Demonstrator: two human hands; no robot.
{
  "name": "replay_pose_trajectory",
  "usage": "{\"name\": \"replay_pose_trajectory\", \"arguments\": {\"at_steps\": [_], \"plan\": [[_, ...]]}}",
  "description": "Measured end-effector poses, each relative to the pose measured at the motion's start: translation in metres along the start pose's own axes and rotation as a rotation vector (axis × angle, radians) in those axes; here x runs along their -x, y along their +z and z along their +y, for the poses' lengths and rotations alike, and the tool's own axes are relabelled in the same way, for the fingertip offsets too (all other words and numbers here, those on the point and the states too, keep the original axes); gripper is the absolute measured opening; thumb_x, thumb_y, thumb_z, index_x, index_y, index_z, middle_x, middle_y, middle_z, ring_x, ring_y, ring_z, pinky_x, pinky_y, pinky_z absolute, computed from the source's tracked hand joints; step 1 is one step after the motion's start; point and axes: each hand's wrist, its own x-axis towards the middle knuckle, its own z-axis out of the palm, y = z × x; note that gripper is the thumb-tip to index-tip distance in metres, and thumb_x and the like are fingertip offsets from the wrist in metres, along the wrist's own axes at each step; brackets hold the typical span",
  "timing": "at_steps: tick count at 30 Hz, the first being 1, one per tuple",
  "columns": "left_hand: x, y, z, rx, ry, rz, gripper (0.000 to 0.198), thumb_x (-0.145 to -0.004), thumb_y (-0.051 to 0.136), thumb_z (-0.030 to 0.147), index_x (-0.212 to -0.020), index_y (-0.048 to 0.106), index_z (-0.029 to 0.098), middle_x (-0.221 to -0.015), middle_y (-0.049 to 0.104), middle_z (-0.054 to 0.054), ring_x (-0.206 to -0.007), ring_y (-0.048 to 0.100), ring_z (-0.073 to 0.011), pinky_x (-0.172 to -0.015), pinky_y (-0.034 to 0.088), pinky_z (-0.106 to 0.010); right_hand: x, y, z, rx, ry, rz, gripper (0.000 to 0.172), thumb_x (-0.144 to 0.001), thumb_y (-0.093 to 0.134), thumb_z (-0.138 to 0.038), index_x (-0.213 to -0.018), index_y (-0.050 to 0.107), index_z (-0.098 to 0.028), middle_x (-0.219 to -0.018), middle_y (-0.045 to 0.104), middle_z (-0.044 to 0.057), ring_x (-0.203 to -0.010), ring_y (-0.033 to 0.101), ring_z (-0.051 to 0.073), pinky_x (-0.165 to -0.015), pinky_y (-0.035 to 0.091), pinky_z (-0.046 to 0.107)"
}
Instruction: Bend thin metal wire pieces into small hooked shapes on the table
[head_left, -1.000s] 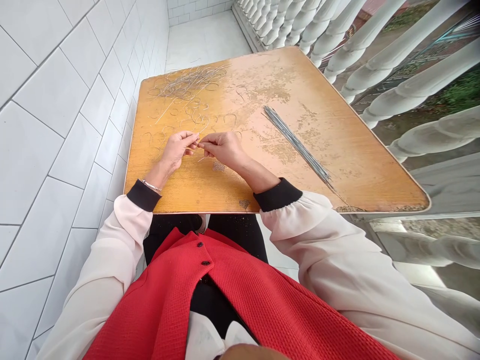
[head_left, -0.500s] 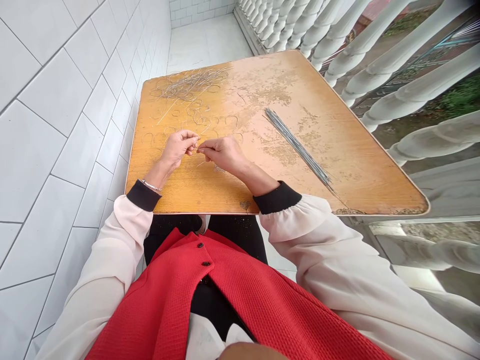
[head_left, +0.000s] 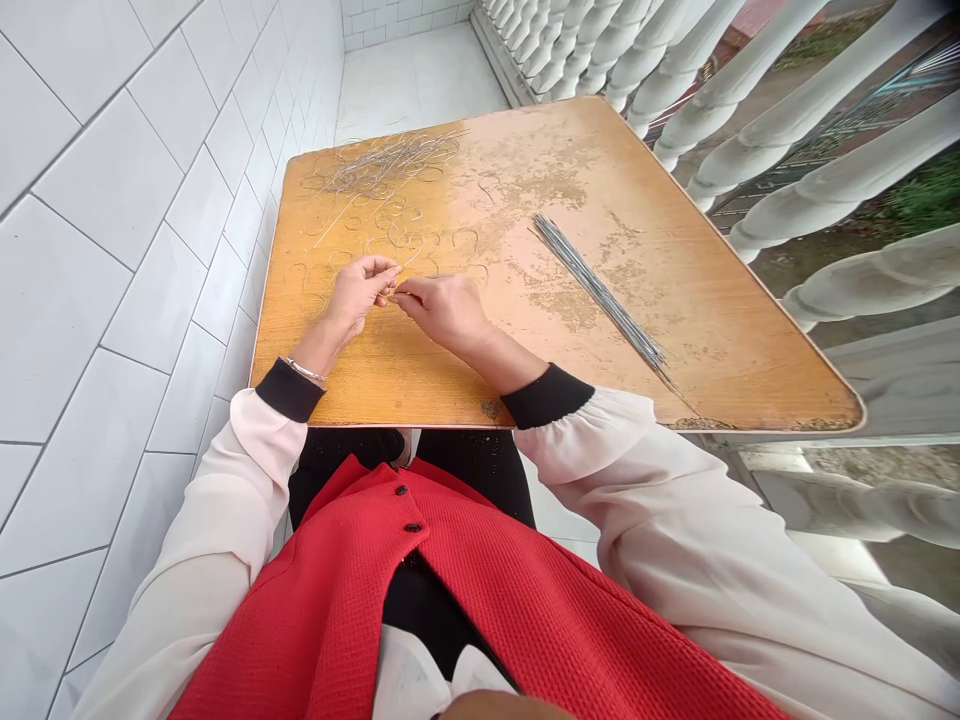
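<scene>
My left hand (head_left: 355, 296) is closed in a pinch over the left half of the wooden table (head_left: 442, 390). Almost touching it, my right hand (head_left: 448, 312) pinches at the same spot, fingertips bent inward. Between them is a thin wire, mostly hidden by the fingers. A pale wire end (head_left: 412, 257) shows just beyond the fingertips; I cannot tell whether it belongs to the held piece. Loose curved wire pieces (head_left: 465, 238) lie scattered on the tabletop around and beyond both hands.
A tangled heap of thin wires (head_left: 386, 165) lies at the table's far left. To the right, a bundle of straight grey wires (head_left: 600, 295) lies diagonally. A white tiled wall (head_left: 187, 230) runs along the left, and a white balustrade (head_left: 720, 130) along the right.
My right hand has turned slightly and its wrist has shifted a little left. A wire end seen below the right fingers earlier no longer shows. My left hand stays nearly still.
</scene>
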Motion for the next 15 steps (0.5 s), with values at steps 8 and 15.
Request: {"name": "replay_pose_trajectory", "arguments": {"at_steps": [8, 15], "plan": [[-0.001, 0.0, 0.003, -0.023, 0.011, 0.036, 0.026, -0.089, 0.066, 0.001, -0.069, 0.057, 0.016, -0.057, 0.052, 0.008, -0.05, 0.047, -0.0015, -0.053, 0.038, -0.017, 0.004, 0.014, 0.0, 0.059, 0.068, 0.096, 0.023, -0.1, 0.054, -0.034, -0.083, 0.062, -0.022, -0.068, 0.067, 0.008, -0.081, 0.067, 0.026, -0.071, 0.04, 0.032], [0.001, -0.005, 0.004, -0.03, 0.012, 0.018, 0.027, -0.087, 0.064, -0.001, -0.067, 0.058, 0.015, -0.055, 0.054, 0.007, -0.051, 0.049, -0.0017, -0.052, 0.037, -0.015, 0.005, 0.012, -0.005, 0.011, 0.116, 0.093, 0.021, -0.097, 0.057, -0.03, -0.077, 0.055, -0.023, -0.068, 0.065, 0.008, -0.081, 0.067, 0.027, -0.073, 0.04, 0.034]]}}
